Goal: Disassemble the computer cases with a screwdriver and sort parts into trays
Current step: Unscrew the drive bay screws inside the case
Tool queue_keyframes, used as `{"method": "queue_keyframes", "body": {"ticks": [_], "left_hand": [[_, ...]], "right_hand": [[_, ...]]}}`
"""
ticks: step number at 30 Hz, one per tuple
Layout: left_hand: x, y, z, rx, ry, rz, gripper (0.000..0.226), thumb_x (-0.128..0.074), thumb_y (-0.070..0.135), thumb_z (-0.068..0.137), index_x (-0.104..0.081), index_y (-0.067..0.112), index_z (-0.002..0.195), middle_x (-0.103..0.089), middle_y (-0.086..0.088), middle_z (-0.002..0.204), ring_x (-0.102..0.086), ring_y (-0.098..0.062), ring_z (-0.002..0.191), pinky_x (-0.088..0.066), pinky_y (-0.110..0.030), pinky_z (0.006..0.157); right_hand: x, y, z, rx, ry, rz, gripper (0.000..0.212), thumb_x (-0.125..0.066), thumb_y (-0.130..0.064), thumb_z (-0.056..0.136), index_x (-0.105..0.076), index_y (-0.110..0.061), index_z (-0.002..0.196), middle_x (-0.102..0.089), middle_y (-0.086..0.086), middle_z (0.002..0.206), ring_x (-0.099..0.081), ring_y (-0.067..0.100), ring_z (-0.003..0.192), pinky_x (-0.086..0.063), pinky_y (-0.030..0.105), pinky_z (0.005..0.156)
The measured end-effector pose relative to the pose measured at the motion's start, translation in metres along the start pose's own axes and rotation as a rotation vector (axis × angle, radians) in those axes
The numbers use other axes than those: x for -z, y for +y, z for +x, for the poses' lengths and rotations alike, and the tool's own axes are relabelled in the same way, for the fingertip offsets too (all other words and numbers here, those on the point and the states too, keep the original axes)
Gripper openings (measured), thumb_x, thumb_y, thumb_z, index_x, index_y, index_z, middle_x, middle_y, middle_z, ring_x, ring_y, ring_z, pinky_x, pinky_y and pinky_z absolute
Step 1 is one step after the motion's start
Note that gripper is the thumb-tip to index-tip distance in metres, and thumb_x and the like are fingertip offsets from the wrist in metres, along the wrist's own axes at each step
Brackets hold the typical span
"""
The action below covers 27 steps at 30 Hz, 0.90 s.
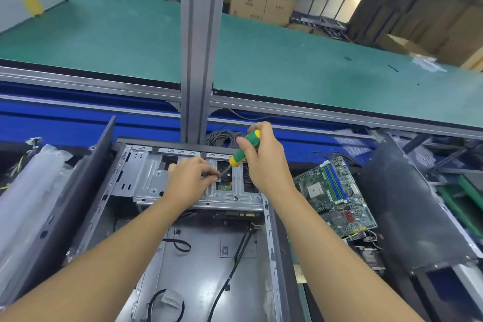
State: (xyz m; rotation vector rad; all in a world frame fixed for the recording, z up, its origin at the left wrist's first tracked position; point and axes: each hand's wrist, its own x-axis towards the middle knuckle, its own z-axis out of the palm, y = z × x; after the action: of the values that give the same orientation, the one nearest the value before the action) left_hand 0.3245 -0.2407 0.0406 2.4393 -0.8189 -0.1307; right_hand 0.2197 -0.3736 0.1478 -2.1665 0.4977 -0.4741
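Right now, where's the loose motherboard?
In the head view, the motherboard lies on the right, tilted, between the open computer case and a dark panel.

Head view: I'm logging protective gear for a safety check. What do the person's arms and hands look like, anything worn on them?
The left hand and right hand are bare: no gloves, rings or watch show. The left forearm and right forearm are uncovered too; no sleeve enters the frame.

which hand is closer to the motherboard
Right. The right hand, gripping the screwdriver, is just left of the motherboard; the left hand is farther left, at the screwdriver's tip over the drive cage.
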Motion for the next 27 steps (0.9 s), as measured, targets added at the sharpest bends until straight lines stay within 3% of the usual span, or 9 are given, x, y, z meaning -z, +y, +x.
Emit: {"method": "queue_keyframes", "body": {"ticks": [3, 9, 13, 17, 20, 22, 24, 27], "left_hand": [[-0.002, 0.000, 0.000, -0.003, 0.030, 0.008, 0.010, -0.066, 0.045, 0.091, -0.074, 0.044, 0.096, -0.056, 0.020, 0.093, -0.050, -0.009, 0.095, -0.027, -0.034, 0.076], [-0.001, 0.000, 0.002, -0.007, 0.015, -0.011, 0.011, -0.066, 0.045, 0.092, -0.074, 0.045, 0.098, -0.057, 0.019, 0.095, -0.047, -0.008, 0.093, -0.026, -0.034, 0.077], [0.000, -0.002, 0.002, -0.020, -0.005, -0.046, 0.020, -0.059, 0.032, 0.098, -0.073, 0.043, 0.105, -0.057, 0.019, 0.099, -0.052, -0.011, 0.099, -0.029, -0.036, 0.080], [0.004, -0.007, 0.001, 0.053, 0.055, -0.500, 0.046, -0.048, 0.000, 0.095, -0.073, 0.037, 0.106, -0.064, 0.022, 0.102, -0.059, -0.001, 0.102, -0.045, -0.030, 0.092], [0.014, -0.005, -0.001, 0.048, -0.031, -0.674, 0.054, -0.047, -0.005, 0.093, -0.067, 0.046, 0.101, -0.066, 0.025, 0.098, -0.060, 0.011, 0.092, -0.045, -0.011, 0.076], [0.019, -0.004, 0.000, 0.003, -0.124, -0.706, 0.053, -0.051, -0.002, 0.093, -0.065, 0.049, 0.104, -0.068, 0.021, 0.103, -0.062, 0.007, 0.084, -0.046, -0.009, 0.066], [0.026, -0.002, 0.002, -0.038, -0.190, -0.748, 0.051, -0.054, 0.002, 0.093, -0.064, 0.049, 0.109, -0.070, 0.020, 0.106, -0.061, 0.008, 0.068, -0.045, -0.008, 0.057], [0.034, 0.001, 0.006, -0.107, -0.257, -0.851, 0.051, -0.059, 0.002, 0.095, -0.060, 0.046, 0.120, -0.070, 0.021, 0.116, -0.063, 0.008, 0.105, -0.048, -0.007, 0.081]], "right_hand": [[0.000, -0.001, 0.001, 0.001, 0.012, -0.002, 0.016, -0.055, -0.032, 0.102, -0.045, -0.022, 0.110, -0.057, -0.007, 0.080, -0.050, 0.003, 0.061, -0.036, 0.018, 0.053], [0.001, -0.003, 0.007, 0.005, -0.010, -0.076, 0.016, -0.055, -0.033, 0.102, -0.043, -0.024, 0.107, -0.052, -0.008, 0.079, -0.046, 0.006, 0.062, -0.031, 0.016, 0.050], [-0.004, -0.018, 0.014, 0.094, -0.102, -0.274, 0.025, -0.057, -0.038, 0.100, -0.044, -0.018, 0.110, -0.053, -0.005, 0.085, -0.051, 0.013, 0.070, -0.039, 0.028, 0.056], [-0.013, -0.036, 0.025, 0.169, -0.093, -0.693, 0.047, -0.049, -0.061, 0.096, -0.040, -0.015, 0.100, -0.050, -0.001, 0.071, -0.054, 0.026, 0.064, -0.049, 0.040, 0.053], [-0.016, -0.044, 0.033, 0.156, -0.056, -0.839, 0.054, -0.044, -0.070, 0.093, -0.035, -0.017, 0.096, -0.038, -0.003, 0.064, -0.045, 0.025, 0.058, -0.036, 0.035, 0.046], [-0.013, -0.046, 0.036, 0.169, -0.103, -0.821, 0.048, -0.045, -0.065, 0.096, -0.038, -0.018, 0.099, -0.040, -0.001, 0.067, -0.046, 0.028, 0.065, -0.030, 0.035, 0.049], [-0.006, -0.046, 0.039, 0.192, -0.238, -0.670, 0.036, -0.053, -0.050, 0.100, -0.045, -0.015, 0.105, -0.055, 0.004, 0.080, -0.053, 0.029, 0.076, -0.033, 0.035, 0.053], [0.008, -0.049, 0.042, 0.230, -0.398, -0.631, 0.014, -0.055, -0.029, 0.101, -0.055, -0.019, 0.112, -0.057, 0.003, 0.104, -0.053, 0.025, 0.094, -0.034, 0.034, 0.065]]}}
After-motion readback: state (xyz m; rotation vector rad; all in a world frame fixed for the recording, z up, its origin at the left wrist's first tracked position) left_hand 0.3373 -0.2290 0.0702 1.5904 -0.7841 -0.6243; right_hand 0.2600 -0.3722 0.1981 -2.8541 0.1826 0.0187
